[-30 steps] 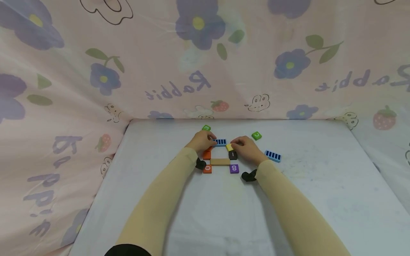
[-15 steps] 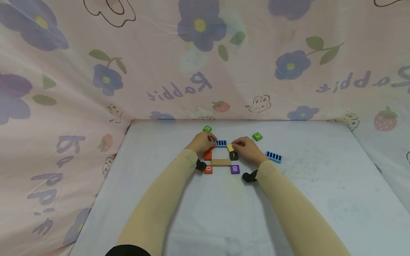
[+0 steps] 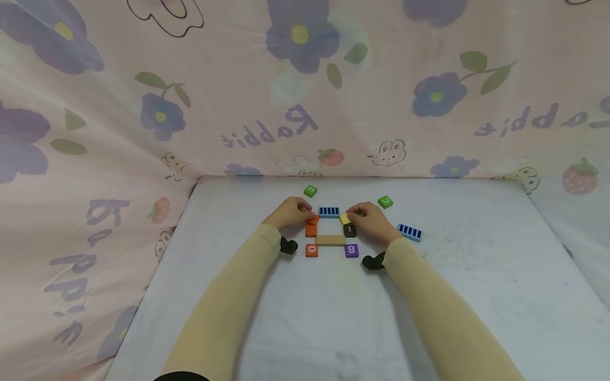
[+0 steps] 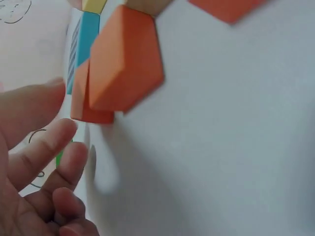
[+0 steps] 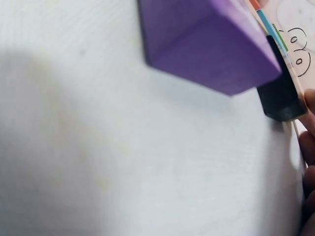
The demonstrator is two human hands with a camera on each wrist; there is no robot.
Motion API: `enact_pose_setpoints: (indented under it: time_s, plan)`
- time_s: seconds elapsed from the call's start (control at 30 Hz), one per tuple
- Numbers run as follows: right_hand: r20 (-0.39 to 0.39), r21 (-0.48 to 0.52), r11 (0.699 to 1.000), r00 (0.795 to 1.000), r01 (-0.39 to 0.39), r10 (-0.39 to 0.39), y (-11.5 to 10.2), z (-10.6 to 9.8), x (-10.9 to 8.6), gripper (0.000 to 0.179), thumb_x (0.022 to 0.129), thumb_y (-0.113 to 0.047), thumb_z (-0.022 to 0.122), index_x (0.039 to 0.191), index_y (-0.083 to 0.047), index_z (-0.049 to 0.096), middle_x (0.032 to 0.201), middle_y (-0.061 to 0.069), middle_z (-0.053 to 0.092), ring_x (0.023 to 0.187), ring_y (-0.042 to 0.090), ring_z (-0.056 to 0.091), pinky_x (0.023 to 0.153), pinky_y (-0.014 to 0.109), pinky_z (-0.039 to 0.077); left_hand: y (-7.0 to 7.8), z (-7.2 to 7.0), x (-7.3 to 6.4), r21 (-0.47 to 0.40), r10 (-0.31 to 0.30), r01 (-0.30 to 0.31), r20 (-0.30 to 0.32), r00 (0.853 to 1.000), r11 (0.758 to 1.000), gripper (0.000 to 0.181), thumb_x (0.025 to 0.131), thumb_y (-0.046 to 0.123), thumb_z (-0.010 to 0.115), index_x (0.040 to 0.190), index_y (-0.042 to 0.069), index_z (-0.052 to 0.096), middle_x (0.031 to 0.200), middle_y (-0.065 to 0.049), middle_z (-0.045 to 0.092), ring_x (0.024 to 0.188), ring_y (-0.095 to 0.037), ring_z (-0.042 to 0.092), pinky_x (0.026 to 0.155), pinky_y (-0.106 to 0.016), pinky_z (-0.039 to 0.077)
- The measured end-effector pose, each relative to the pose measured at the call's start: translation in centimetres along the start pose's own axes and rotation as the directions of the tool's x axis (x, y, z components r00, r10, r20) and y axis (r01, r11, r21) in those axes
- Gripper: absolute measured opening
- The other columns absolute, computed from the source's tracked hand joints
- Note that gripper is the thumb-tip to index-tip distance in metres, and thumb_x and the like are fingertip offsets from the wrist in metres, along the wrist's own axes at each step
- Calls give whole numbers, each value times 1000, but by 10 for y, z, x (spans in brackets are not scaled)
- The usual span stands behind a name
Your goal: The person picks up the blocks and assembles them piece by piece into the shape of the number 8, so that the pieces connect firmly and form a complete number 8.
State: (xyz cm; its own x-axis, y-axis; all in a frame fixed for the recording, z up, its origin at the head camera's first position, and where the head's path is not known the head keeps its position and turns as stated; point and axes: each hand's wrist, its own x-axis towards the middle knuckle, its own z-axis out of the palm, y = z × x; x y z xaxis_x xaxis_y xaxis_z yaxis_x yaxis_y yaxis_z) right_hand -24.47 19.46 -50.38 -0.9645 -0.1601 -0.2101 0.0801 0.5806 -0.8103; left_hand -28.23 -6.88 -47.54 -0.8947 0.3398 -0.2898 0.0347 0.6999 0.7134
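Observation:
My left hand (image 3: pixel 288 212) is beside the tilted orange block (image 3: pixel 314 219), its thumb and fingers spread apart with nothing between them in the left wrist view. Another orange block (image 3: pixel 311 230) sits just nearer. Across from it my right hand (image 3: pixel 370 220) pinches a yellow block (image 3: pixel 344 218) with thumb and finger, right at the far side of a black block (image 3: pixel 350 230). Between the hands lies a light blue block with dark bars (image 3: pixel 329 212). These blocks form a ring with a plain wooden plank (image 3: pixel 331 241) on its near side.
An orange block marked 0 (image 3: pixel 312 250) and a purple block marked 8 (image 3: pixel 351 250) sit at the plank's near corners. Two green tiles lie farther back, one left (image 3: pixel 311 191) and one right (image 3: pixel 385 201). Another blue barred block (image 3: pixel 410 232) lies right of the right hand.
My left hand has let go of the blue barred block's left end and drawn back to the left. My right hand stays at the yellow block. The view has shifted slightly.

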Motion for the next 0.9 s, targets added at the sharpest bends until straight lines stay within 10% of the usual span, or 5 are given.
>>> enact_pose_setpoints:
  time_s: [0.9]
  plan:
    - [5,-5,1000,1000,-4,4,-1,-1,-1,27,98,-36,54,117,-17,60,125,7,48,118,28,45,104,50,33,-18,8,-11,-70,-17,14,-49,999,997,46,89,45,67,122,14,60,107,-2,58,100,-21,53,91,-38,43]
